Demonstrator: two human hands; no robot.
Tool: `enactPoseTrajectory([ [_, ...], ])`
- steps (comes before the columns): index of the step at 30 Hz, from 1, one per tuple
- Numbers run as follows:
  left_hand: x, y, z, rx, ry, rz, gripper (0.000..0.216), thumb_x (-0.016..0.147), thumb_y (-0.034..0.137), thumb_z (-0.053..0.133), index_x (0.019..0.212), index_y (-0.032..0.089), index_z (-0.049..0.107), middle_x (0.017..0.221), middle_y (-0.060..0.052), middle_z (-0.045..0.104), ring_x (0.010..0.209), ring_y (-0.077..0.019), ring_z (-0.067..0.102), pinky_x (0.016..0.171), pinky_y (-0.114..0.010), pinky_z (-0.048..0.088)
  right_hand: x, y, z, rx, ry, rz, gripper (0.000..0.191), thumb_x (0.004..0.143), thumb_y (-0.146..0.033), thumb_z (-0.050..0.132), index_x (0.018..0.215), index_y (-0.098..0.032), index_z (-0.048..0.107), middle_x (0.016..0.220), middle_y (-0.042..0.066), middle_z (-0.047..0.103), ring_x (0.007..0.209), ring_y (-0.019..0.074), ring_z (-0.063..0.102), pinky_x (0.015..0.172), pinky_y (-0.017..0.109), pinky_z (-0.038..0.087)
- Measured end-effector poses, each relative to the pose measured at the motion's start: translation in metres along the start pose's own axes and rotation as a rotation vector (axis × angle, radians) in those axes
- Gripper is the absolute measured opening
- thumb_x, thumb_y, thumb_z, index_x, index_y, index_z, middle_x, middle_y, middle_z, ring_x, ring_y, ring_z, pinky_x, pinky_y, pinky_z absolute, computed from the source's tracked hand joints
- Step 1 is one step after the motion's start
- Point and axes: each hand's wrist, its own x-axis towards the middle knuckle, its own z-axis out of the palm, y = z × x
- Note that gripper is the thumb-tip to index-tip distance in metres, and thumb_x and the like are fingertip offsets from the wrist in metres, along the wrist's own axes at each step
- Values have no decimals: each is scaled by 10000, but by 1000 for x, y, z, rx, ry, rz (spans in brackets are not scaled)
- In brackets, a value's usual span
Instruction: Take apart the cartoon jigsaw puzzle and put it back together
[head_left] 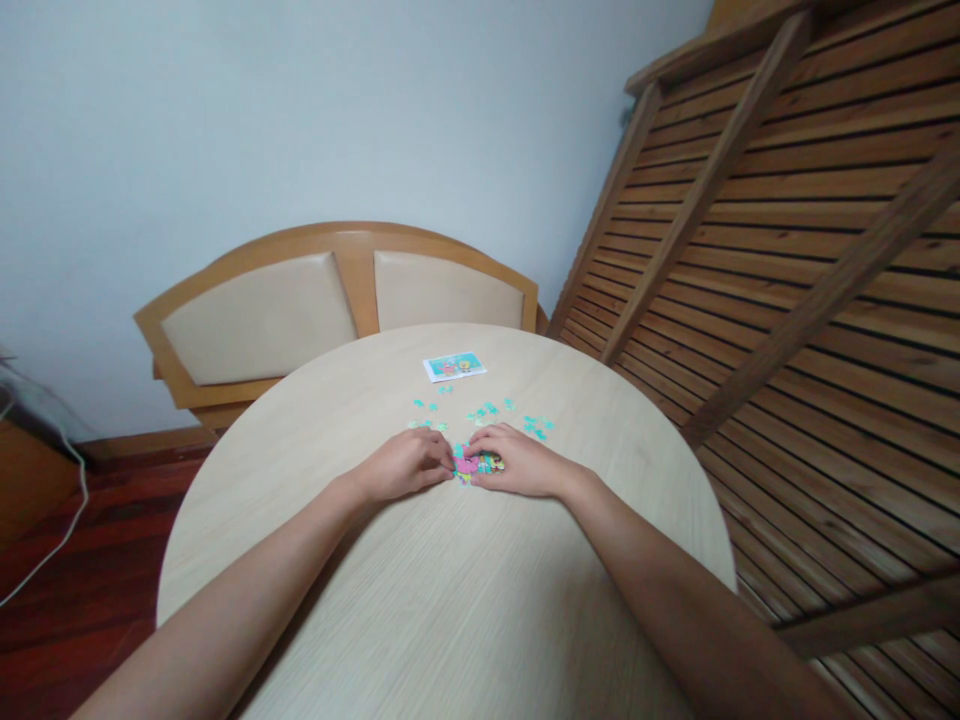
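A small joined patch of jigsaw pieces (475, 465), pink and yellow, lies on the round pale wooden table (450, 600). My left hand (405, 464) rests on the table at the patch's left edge, fingers curled and pressed against it. My right hand (517, 460) lies at its right edge, fingertips pinched down on the pieces. Loose teal jigsaw pieces (487, 410) are scattered just beyond both hands. Farther back lies a small picture card (454, 366).
A wooden bench back with two beige cushioned panels (337, 300) stands behind the table against a pale wall. A slatted wooden frame (787, 280) leans on the right. A cable (52, 540) trails over the dark red floor at left.
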Motion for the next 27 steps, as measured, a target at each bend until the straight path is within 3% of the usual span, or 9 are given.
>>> enactPoseTrajectory([
  [4, -1, 2, -4, 85, -57, 53, 192, 948, 300, 573, 963, 211, 742, 1046, -78, 707, 962, -202, 638, 874, -310, 458, 0, -1, -1, -5, -4, -4, 334, 848, -401, 709, 1129, -221, 701, 1138, 86, 672, 1085, 249, 589, 982, 399, 448],
  [7, -4, -2, -7, 87, -24, 42, 215, 954, 310, 560, 1059, 214, 722, 1056, -81, 708, 984, -207, 631, 895, -319, 461, 0, -1, -1, -5, -2, -10, 327, 850, -402, 707, 1125, -227, 702, 1142, 85, 673, 1088, 248, 592, 984, 401, 447],
  [13, -21, -34, -24, 105, 144, -229, 228, 915, 345, 581, 1024, 206, 726, 1019, -70, 706, 950, -204, 629, 868, -316, 478, 0, -2, -1, 8, 4, -18, 332, 853, -416, 705, 1125, -226, 704, 1146, 87, 680, 1094, 243, 601, 993, 390, 445],
  [17, -32, -56, -32, 98, 108, -308, 304, 875, 400, 602, 1069, 193, 713, 1041, -74, 697, 934, -212, 635, 859, -327, 501, 1, -3, -2, 4, 2, -17, 335, 854, -428, 703, 1118, -222, 706, 1137, 88, 682, 1084, 244, 603, 982, 390, 450],
  [20, -34, -61, -29, 117, 105, -281, 357, 885, 445, 594, 1101, 183, 702, 1068, -92, 690, 948, -228, 641, 882, -353, 512, 2, -3, -2, 1, -3, -18, 354, 855, -446, 700, 1124, -216, 705, 1134, 92, 681, 1082, 246, 603, 984, 387, 450],
  [24, -24, -53, -14, 200, 164, -135, 444, 946, 464, 539, 1272, 176, 626, 1286, -139, 625, 1185, -276, 573, 1039, -423, 444, 2, -3, -2, -7, -6, -10, 356, 851, -439, 704, 1133, -222, 703, 1147, 87, 674, 1091, 247, 597, 994, 385, 447],
  [27, -13, -43, 0, 271, 137, -89, 422, 988, 438, 482, 1307, 187, 599, 1350, -128, 595, 1268, -278, 520, 1079, -446, 410, 2, -4, -2, -4, -9, -2, 355, 851, -437, 701, 1135, -226, 702, 1150, 84, 673, 1095, 250, 593, 997, 388, 443],
])
